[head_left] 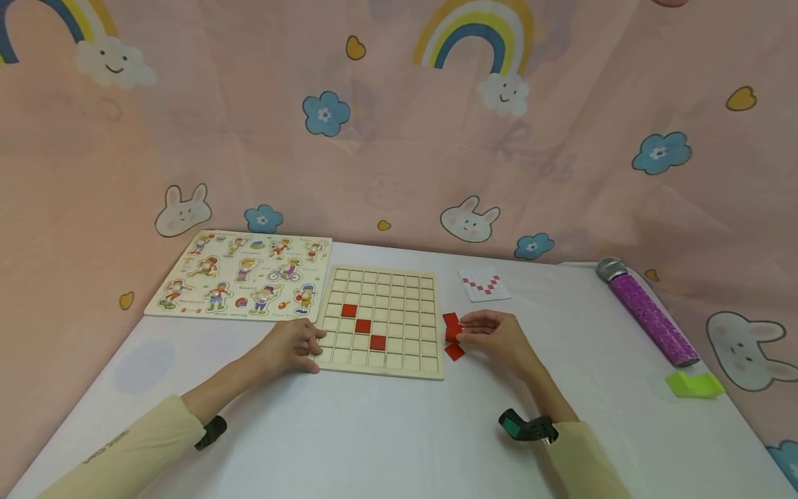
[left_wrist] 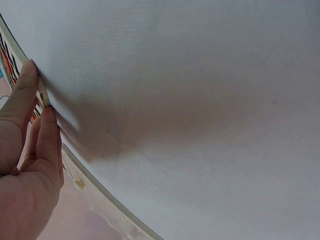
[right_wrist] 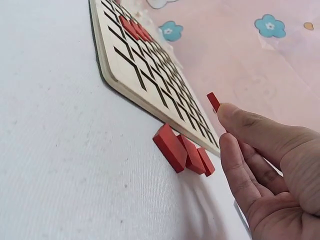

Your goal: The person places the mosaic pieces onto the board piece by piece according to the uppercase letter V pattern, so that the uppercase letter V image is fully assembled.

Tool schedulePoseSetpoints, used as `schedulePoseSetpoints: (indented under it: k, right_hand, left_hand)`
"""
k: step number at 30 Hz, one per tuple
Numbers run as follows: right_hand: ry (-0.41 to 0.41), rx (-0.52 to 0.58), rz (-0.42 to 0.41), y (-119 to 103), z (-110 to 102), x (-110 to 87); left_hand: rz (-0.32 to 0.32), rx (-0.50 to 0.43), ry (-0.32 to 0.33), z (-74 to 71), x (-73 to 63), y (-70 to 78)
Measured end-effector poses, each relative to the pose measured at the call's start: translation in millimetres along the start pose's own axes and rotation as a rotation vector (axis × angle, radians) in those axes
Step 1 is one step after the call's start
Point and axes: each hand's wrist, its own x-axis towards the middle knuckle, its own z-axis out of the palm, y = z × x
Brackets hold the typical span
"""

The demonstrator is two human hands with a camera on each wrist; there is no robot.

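Observation:
A wooden grid board [head_left: 399, 355] lies on the table with three red square tiles [head_left: 363, 326] set in a diagonal. My left hand [head_left: 289, 346] pinches the board's near left corner; in the left wrist view its thumb and fingers [left_wrist: 47, 130] meet the board's edge. My right hand [head_left: 499, 338], just right of the board, pinches a red square tile [right_wrist: 213, 101] between thumb and finger, raised off the table. Below it, loose red tiles [right_wrist: 170, 148] lie close together by the board's right edge. The held tile is partly covered by the fingertips.
A small card with a red V pattern [head_left: 485, 285] lies behind the right hand. To the left is a picture puzzle board [head_left: 240, 274] with figures. A purple glittery microphone [head_left: 651, 315] and a green piece [head_left: 695, 385] lie at the right. A patterned pink cloth [head_left: 386, 159] hangs behind.

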Motion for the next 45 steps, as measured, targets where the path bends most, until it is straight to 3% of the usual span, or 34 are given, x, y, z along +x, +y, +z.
schedulePoseSetpoints:
  k: [12, 26, 37, 45]
  right_hand:
    - [0.015, 0.021, 0.024, -18, 24, 15.4]
    - [0.017, 0.086, -0.040, -33, 50, 47.3]
    - [0.037, 0.152, -0.031, -38, 72, 66.9]
    - [0.044, 0.136, -0.043, -46, 86, 75.7]
  left_hand:
    - [-0.004, -0.001, 0.004, 0.1, -0.5, -1.8]
    - [0.017, -0.019, -0.004, -0.2, 0.8, -4.3]
    - [0.023, -0.015, 0.001, 1.4, 1.2, -6.0]
    - [0.005, -0.041, 0.005, 2.3, 1.4, -7.4]
